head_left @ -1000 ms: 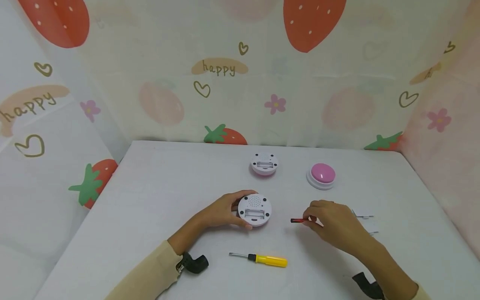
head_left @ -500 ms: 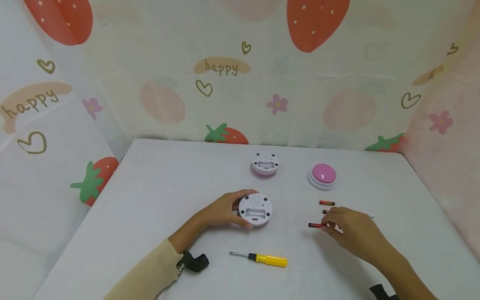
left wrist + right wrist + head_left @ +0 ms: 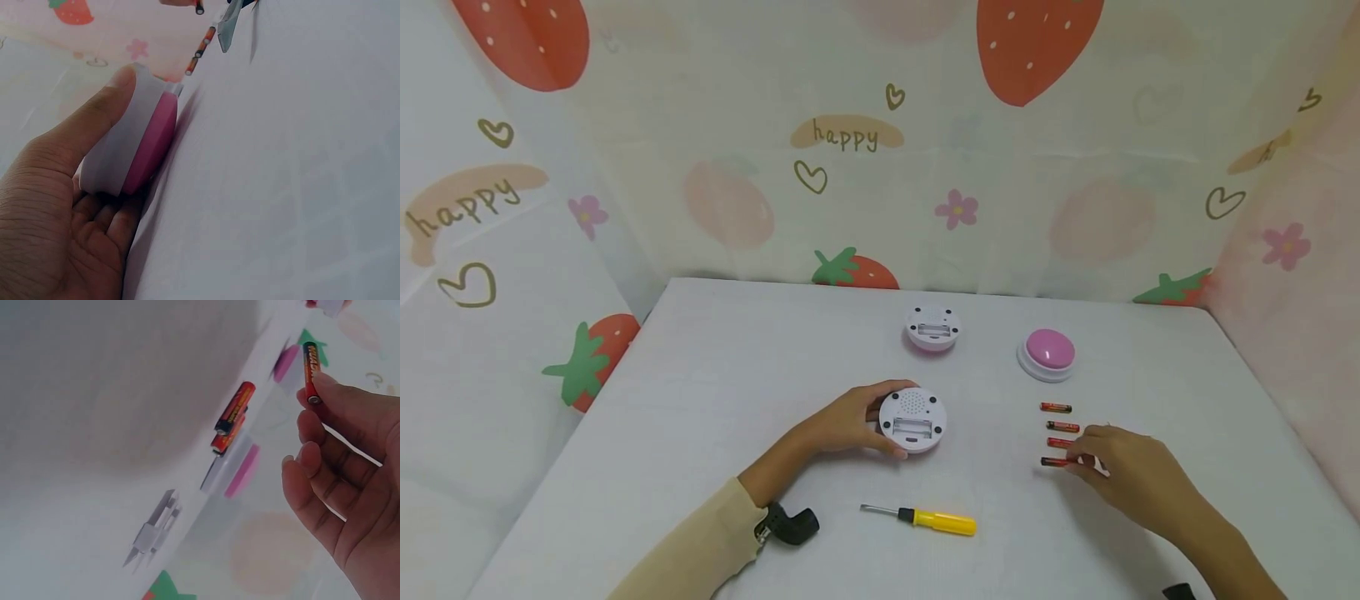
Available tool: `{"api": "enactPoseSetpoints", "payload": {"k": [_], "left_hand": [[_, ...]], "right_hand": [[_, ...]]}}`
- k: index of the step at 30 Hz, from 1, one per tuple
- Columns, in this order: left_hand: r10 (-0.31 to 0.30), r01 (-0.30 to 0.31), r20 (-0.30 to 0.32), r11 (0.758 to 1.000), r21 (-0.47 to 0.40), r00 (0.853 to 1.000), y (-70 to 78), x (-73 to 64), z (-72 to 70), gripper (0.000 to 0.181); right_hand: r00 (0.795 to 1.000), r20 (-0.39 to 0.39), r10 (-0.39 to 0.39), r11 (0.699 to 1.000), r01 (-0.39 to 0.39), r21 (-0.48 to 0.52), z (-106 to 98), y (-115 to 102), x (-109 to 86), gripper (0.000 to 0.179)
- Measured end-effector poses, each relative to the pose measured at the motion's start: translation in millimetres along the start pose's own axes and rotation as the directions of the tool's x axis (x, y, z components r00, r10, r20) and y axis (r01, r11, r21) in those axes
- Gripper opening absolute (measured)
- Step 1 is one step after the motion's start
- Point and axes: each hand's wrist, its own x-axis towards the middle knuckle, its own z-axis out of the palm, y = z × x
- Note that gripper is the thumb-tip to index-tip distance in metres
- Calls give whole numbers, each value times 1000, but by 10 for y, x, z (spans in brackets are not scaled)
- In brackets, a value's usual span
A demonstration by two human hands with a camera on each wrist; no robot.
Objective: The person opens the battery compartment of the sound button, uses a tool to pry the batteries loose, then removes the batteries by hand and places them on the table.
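My left hand (image 3: 842, 421) grips an upturned round push button (image 3: 912, 421) by its sides, its white base and uncovered battery slot facing up. The pink dome of that push button (image 3: 156, 140) faces the table in the left wrist view. Between thumb and forefinger, my right hand (image 3: 1131, 475) pinches a red and black battery (image 3: 312, 374). Just beyond that hand several batteries lie in a column, among them a far battery (image 3: 1056, 407) and a middle battery (image 3: 1063, 427). A yellow-handled screwdriver (image 3: 936, 521) lies nearer than the held push button.
A second upturned push button (image 3: 933, 328) rests near the table's back edge. To its right stands a push button with its pink dome up (image 3: 1049, 354). A small pale plastic piece (image 3: 156, 526) shows in the right wrist view.
My right hand has moved right and nearer with the battery, down to the near end of the battery column, uncovering the other batteries. The left hand keeps its hold on the push button.
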Motion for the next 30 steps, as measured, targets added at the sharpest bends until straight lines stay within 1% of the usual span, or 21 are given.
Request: {"api": "enactPoseSetpoints", "payload": {"k": [3,9,15,23,30], "left_hand": [[-2,2,-4,1000,5,1000,5,-1,-2,92],[0,0,-4,1000,8,1000,5,-1,-5,92],[3,-3,1,1000,3,1000,9,6,-4,93],[4,-4,6,1000,3,1000,7,10,-4,93],[0,0,0,1000,12,1000,3,3,-5,93]], "right_hand": [[999,41,21,1000,-21,0,1,20,-5,21],[994,87,63,998,-62,-18,0,44,1,19],[985,143,93,996,-91,-26,30,71,21,17],[979,176,104,994,-97,-47,64,108,34,14],[974,206,94,995,-84,-54,65,145,56,14]]}}
